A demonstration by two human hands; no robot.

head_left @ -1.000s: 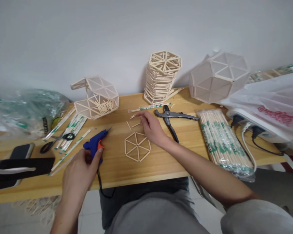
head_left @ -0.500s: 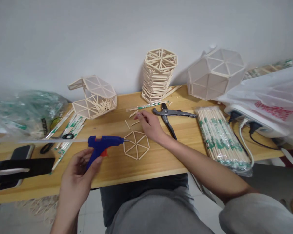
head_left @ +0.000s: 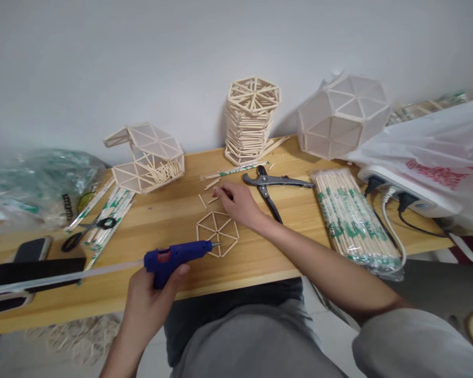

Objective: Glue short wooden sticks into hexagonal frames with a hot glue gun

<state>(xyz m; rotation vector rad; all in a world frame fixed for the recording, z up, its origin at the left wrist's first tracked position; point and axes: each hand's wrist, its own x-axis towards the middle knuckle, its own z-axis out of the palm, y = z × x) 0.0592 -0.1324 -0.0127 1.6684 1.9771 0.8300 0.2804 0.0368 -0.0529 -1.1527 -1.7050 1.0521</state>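
My left hand (head_left: pixel 152 302) is closed around the handle of a blue hot glue gun (head_left: pixel 177 257). A long pale glue stick (head_left: pixel 102 269) trails out of its back end. The metal nozzle hovers at the lower part of a flat octagonal frame (head_left: pixel 217 231) made of short wooden sticks with spokes. Above that frame, my right hand (head_left: pixel 240 203) has its fingers drawn together at the right end of a short wooden stick (head_left: pixel 212 200); whether they grip it is hidden. Another short stick (head_left: pixel 202 201) lies just left, and more pieces (head_left: pixel 212 184) lie behind the fingertips.
Cutting pliers (head_left: pixel 266 181) lie right of my right hand. At the back stand a stack of stick octagons (head_left: pixel 250 126) and two covered polyhedral shapes (head_left: pixel 341 118) (head_left: pixel 147 157). Packed chopsticks (head_left: pixel 352 220) and a power strip (head_left: pixel 413 194) sit right; scissors (head_left: pixel 89 229) and phones (head_left: pixel 31 251) lie left.
My left hand has brought the glue gun right and down, its nozzle now over the lower part of the octagon. My right fingertips have lowered toward the short stick.
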